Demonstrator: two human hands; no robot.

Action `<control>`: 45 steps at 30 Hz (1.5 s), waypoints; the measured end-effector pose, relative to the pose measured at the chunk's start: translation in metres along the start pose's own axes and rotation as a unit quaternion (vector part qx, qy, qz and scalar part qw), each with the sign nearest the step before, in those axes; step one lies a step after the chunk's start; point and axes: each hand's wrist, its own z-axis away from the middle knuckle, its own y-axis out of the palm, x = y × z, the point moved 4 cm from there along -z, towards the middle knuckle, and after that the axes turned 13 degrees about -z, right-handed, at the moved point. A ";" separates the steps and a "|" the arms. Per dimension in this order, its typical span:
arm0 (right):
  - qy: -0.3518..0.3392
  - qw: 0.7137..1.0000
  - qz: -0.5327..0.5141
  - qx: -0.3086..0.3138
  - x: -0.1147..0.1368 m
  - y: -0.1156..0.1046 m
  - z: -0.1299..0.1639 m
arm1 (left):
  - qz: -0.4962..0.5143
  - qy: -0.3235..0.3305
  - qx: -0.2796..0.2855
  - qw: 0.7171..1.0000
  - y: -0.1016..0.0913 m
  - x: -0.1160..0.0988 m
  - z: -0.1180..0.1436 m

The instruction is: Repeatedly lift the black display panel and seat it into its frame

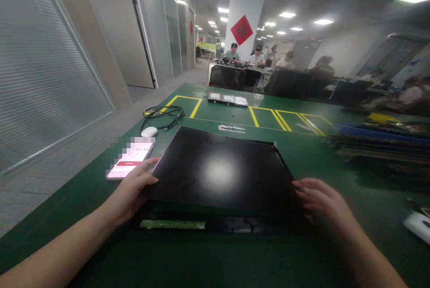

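Fingers (148, 176) of the left hand (132, 187) are curling onto the left edge of the black panel (218, 169), while the right hand (320, 200) is pressing loosely spread fingertips against its right edge, neither fully clenching. The panel is lying raised over a base tray (201, 224) on the green table (215, 261), so an uneven grip is risking a slip. The phone (131, 159) is crowding the left side; right and near sides look freer.

Ceiling-lit, panel (220, 171) glare (edges warped, blurred).
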 end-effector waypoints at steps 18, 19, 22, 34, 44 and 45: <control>-0.017 0.992 0.128 0.002 -0.001 0.013 0.009 | -0.022 -0.054 -0.067 0.996 0.012 -0.009 0.010; -0.021 0.992 0.127 0.001 -0.001 0.013 0.009 | -0.025 -0.055 -0.064 0.996 0.012 -0.009 0.010; -0.023 0.992 0.124 0.005 -0.003 0.013 0.009 | -0.029 -0.054 -0.059 0.996 0.010 -0.007 0.007; -0.051 0.988 0.144 0.016 -0.010 0.010 0.005 | -0.007 -0.062 -0.050 0.997 0.009 -0.007 0.005; -0.064 0.985 0.162 0.002 -0.008 0.009 0.006 | -0.010 -0.048 -0.025 0.998 0.008 -0.007 0.002; -0.061 0.987 0.151 0.009 -0.009 0.009 0.006 | -0.009 -0.044 -0.027 0.999 0.008 -0.006 0.001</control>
